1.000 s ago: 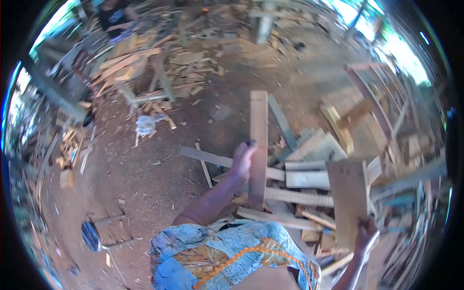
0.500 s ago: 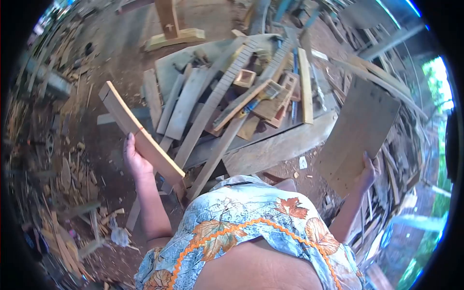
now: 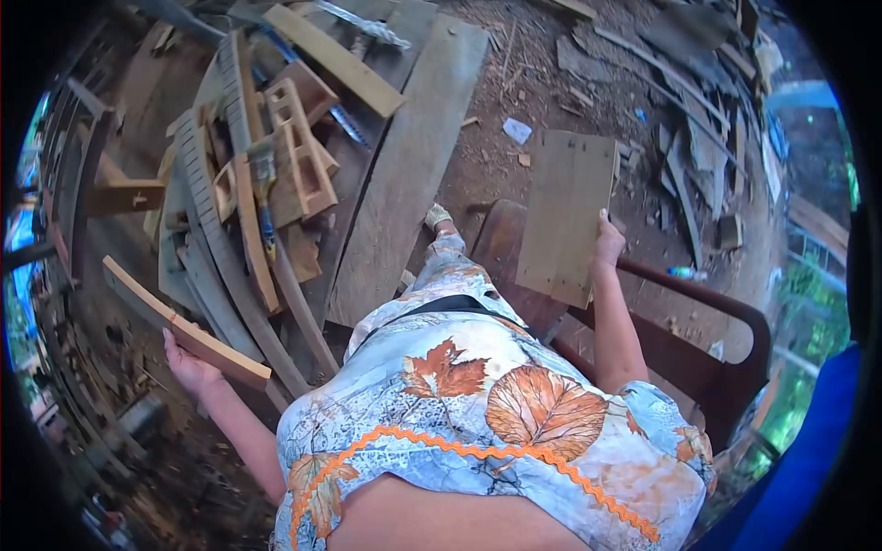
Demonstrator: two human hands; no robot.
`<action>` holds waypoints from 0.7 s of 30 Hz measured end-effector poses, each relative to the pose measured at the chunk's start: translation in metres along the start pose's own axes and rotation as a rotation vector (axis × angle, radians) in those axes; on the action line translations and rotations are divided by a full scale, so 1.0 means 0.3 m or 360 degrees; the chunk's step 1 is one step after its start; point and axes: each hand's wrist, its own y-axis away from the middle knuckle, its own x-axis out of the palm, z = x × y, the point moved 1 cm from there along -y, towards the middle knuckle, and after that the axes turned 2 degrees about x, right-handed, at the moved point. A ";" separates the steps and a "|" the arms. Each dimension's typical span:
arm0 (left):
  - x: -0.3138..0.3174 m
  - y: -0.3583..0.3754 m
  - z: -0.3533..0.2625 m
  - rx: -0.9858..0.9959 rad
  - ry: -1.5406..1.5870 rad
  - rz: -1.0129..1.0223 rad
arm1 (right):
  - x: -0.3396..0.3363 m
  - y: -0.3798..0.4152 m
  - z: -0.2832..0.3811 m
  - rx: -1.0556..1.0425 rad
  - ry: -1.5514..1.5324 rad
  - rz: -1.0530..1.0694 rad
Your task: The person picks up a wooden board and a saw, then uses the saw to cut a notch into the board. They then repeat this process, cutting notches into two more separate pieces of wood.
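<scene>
My left hand (image 3: 190,367) is closed around a slightly curved strip of wood (image 3: 188,329), which it holds tilted beside the workbench at the left. The fingers grip the strip near its middle. On the other side, my right hand (image 3: 607,243) grips the right edge of a flat rectangular wooden board (image 3: 568,216). That board is held up in front of a dark brown wooden chair (image 3: 501,243) and partly covers its seat. Nearest to my left hand on the bench are long narrow wood strips (image 3: 207,174).
The workbench (image 3: 404,184) carries a paintbrush (image 3: 265,188), a hollowed wooden block (image 3: 301,151) and a pale plank (image 3: 335,60). A curved chair armrest (image 3: 703,289) stands at the right. Scrap wood (image 3: 684,184) and a white scrap (image 3: 516,130) lie on the dirt floor.
The view has turned to the right, so the bench now sits further left and the brown chair shows. Both hands still hold the same wood pieces.
</scene>
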 end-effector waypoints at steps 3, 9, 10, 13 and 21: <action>0.053 -0.099 0.020 -0.0085 -0.0126 0.0257 | -0.107 -0.026 -0.191 0.0159 -0.0029 -0.0014; 0.270 -0.104 0.072 -0.0115 -0.0177 0.0416 | -0.207 0.099 -0.389 0.0671 -0.0170 -0.0122; 0.286 -0.105 0.078 -0.0148 -0.0192 0.0419 | -0.219 0.118 -0.421 0.0727 -0.0208 -0.0101; 0.319 -0.120 0.100 -0.0199 -0.0206 0.0446 | -0.259 0.143 -0.533 0.0857 -0.0292 -0.0066; 0.363 -0.093 0.128 -0.0237 -0.0214 0.0469 | -0.282 0.105 -0.734 0.1017 -0.0353 -0.0156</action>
